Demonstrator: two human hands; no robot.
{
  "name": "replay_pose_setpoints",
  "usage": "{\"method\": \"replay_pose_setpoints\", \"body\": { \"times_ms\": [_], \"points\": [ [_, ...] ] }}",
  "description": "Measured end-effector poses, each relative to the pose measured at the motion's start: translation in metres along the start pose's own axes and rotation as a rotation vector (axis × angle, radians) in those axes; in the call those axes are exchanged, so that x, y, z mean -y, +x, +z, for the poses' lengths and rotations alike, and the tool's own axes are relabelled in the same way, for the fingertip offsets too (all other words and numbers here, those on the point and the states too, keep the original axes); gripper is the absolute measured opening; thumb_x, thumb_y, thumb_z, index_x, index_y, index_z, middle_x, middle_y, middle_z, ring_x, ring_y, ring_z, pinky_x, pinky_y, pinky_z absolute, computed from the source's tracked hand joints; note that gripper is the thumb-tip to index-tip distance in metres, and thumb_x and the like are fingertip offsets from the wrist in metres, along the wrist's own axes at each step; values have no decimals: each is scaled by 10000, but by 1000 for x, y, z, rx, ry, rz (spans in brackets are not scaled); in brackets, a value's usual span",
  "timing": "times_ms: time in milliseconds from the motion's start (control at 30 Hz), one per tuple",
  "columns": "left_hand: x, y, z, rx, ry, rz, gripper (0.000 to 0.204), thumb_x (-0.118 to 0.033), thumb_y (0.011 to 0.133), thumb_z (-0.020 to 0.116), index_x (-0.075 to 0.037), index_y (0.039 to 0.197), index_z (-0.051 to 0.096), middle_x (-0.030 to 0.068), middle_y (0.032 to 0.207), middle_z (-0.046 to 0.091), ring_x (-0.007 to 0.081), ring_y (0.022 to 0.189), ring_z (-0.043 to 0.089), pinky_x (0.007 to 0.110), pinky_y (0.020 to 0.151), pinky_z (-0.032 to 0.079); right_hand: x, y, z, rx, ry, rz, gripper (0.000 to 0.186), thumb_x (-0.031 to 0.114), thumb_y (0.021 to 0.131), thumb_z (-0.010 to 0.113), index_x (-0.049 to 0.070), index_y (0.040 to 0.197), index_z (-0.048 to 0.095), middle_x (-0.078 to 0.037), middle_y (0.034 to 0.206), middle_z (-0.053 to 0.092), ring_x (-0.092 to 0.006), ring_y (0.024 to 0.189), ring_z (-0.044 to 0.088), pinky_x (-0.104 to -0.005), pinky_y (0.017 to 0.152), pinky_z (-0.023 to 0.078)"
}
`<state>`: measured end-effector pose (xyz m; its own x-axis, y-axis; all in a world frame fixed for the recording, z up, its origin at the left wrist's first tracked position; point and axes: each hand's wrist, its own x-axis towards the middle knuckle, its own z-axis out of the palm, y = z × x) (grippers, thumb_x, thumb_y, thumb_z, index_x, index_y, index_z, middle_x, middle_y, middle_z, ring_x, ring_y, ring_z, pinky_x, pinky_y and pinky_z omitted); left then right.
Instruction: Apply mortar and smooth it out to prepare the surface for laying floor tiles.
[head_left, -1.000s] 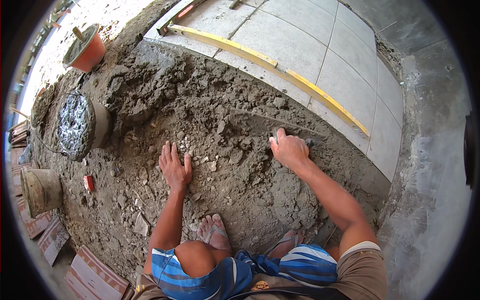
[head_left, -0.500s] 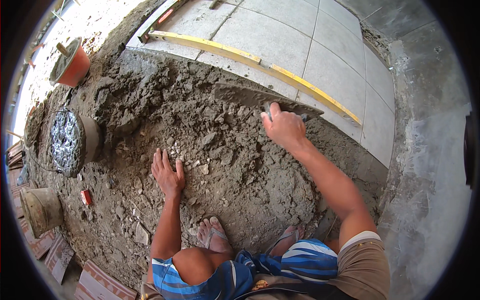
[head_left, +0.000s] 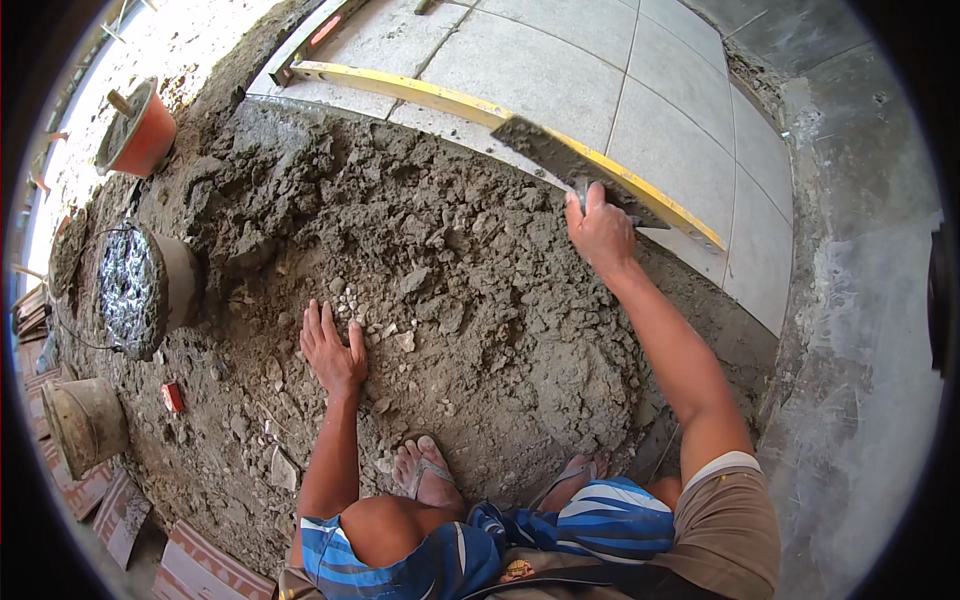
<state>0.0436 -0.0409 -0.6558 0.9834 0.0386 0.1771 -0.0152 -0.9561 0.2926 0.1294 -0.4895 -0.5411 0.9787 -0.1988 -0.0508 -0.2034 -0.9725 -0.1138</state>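
Note:
My right hand [head_left: 604, 232] grips the handle of a long, flat plastering trowel [head_left: 560, 160] coated in grey mortar. The trowel's blade lies over the edge of the pale floor tiles [head_left: 530, 55], partly covering a yellow spirit level [head_left: 410, 90] that rests along them. Flat on the rough ground, my left hand [head_left: 333, 350] has its fingers spread and holds nothing. Beside its fingertips are small pale stones. Lumpy, damp mortar [head_left: 400, 200] spreads between my hands and the tile edge.
At the left stand a bucket of wet, shiny cement [head_left: 170, 280], an orange bucket [head_left: 150, 130] and a dirty pale bucket [head_left: 90, 420]. A small red block [head_left: 172, 397] lies near them. Patterned boards [head_left: 205, 565] lie at lower left. A grey wall [head_left: 870, 330] rises on the right.
My right hand has moved right and slightly away from me with the trowel, whose blade has swung from over the mortar onto the tile edge and level. My left hand stays put.

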Motion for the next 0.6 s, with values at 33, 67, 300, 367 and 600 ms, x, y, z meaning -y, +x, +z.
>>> {"method": "replay_pose_setpoints", "body": {
  "times_ms": [33,67,300,367,600],
  "points": [
    [-5,-2,4,1,-14,9,599,-373,982,607,-46,1470,493,154,1606,403,364,1482,357,517,1225,241,-10,1,13,38,-35,-14,393,392,1039,487,4,1037,551,-271,738,704,-464,694,706,-596,691,549],
    [0,-3,4,15,-4,-3,596,-373,986,604,-48,1472,492,155,1603,405,363,1483,356,518,1224,241,2,2,20,133,-37,7,399,398,1040,481,4,1033,549,-271,736,703,-463,692,706,-595,689,550],
    [-3,2,2,31,-23,17,590,-370,995,597,-51,1480,490,156,1615,395,367,1495,341,516,1228,234,-6,1,11,138,-16,15,391,394,1041,495,7,1058,546,-265,771,713,-458,731,712,-598,695,543],
    [7,-2,4,41,6,4,603,-375,997,598,-47,1489,481,157,1622,387,365,1500,335,515,1227,238,-10,2,20,163,-16,46,389,387,1036,506,2,1038,554,-261,771,712,-460,735,709,-598,702,542],
    [8,-5,16,26,-8,11,559,-377,1043,562,-56,1496,499,156,1615,409,362,1484,366,499,1212,278,-50,-81,-87,163,151,227,424,397,1002,563,-26,1001,557,-298,823,671,-501,821,659,-574,748,502]
  ]
}}
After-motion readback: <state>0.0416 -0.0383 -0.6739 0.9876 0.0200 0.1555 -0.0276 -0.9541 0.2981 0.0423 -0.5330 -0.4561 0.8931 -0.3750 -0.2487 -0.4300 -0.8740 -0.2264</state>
